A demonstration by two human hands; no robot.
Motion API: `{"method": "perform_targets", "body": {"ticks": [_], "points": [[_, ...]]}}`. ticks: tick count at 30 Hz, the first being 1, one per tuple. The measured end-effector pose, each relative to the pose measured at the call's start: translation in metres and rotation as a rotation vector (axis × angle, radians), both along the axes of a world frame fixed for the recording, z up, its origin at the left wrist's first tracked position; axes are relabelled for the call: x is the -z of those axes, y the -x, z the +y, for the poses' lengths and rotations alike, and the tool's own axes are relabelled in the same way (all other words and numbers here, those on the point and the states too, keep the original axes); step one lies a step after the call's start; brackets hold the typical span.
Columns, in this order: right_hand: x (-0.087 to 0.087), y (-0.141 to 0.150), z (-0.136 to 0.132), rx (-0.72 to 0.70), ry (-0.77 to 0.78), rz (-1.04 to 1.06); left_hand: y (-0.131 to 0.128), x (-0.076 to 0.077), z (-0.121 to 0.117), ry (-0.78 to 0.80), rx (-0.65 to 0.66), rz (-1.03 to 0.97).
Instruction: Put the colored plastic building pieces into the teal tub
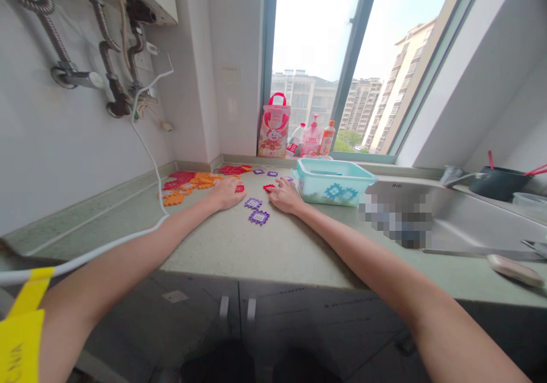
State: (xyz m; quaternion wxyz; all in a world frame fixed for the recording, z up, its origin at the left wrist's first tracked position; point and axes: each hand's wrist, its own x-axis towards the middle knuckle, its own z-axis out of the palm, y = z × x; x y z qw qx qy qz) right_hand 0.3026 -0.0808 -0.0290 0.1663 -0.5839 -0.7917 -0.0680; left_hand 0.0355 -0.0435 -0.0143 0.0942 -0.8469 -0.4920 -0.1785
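Note:
My left hand rests low over the counter, its fingers closed on a small red notched puzzle tile. Across a short gap, my right hand has another red puzzle tile at its fingertips; part of that tile is hidden. Two purple-edged tiles with pale centres, one nearer the window and one closer to me, lie between and below the hands. More purple tiles lie beyond the fingers. Left of my left hand spread orange tiles and red tiles.
A turquoise plastic basket stands right of my right hand, beside the steel sink. A white cable hangs across my left forearm. Bottles and a pink bag stand by the window. A pale oblong object lies at the right.

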Motion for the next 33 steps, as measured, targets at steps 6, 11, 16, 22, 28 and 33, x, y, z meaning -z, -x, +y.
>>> {"method": "perform_targets", "body": {"ticks": [6, 11, 16, 22, 28, 33], "points": [[0.003, 0.002, 0.004, 0.15, 0.027, 0.08, -0.009, -0.013, 0.006, 0.009, 0.501, 0.234], [0.003, -0.001, 0.003, 0.199, 0.068, 0.074, -0.02, -0.013, 0.021, 0.02, 0.244, 0.269], [0.0, -0.001, 0.0, 0.002, 0.06, 0.054, -0.031, -0.008, 0.034, -0.057, -0.095, 0.248], [-0.003, 0.001, -0.006, -0.101, -0.005, 0.052, -0.073, -0.006, 0.055, -0.159, -0.076, 0.269], [-0.002, -0.003, -0.003, 0.163, 0.039, 0.131, -0.127, -0.004, 0.101, -0.117, 0.087, 0.239], [0.001, -0.004, 0.004, 0.153, 0.042, 0.131, -0.144, -0.004, 0.152, 0.047, 0.25, 0.175]]}}
